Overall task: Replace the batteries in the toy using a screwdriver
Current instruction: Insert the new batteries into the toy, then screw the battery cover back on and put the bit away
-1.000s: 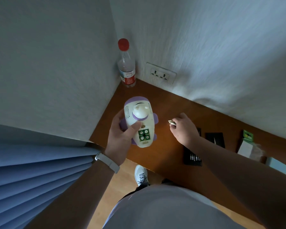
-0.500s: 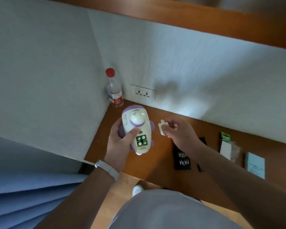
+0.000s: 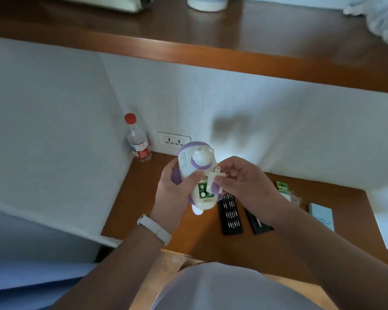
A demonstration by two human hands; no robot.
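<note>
At the centre of the frame I see the left hand [image 3: 174, 195] wrapped round the white-and-purple toy [image 3: 188, 162], thumb beside its open battery bay [image 3: 203, 191], while the right hand [image 3: 246, 183] pinches the small cover [image 3: 211, 180] just over that bay, above the desk [image 3: 134, 193].

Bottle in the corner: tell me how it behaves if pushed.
The bottle stands tall and narrow, so a push near its red cap would probably tip it. Its clear plastic looks light, perhaps easily dented. Lying down, its round body would likely roll.
</note>
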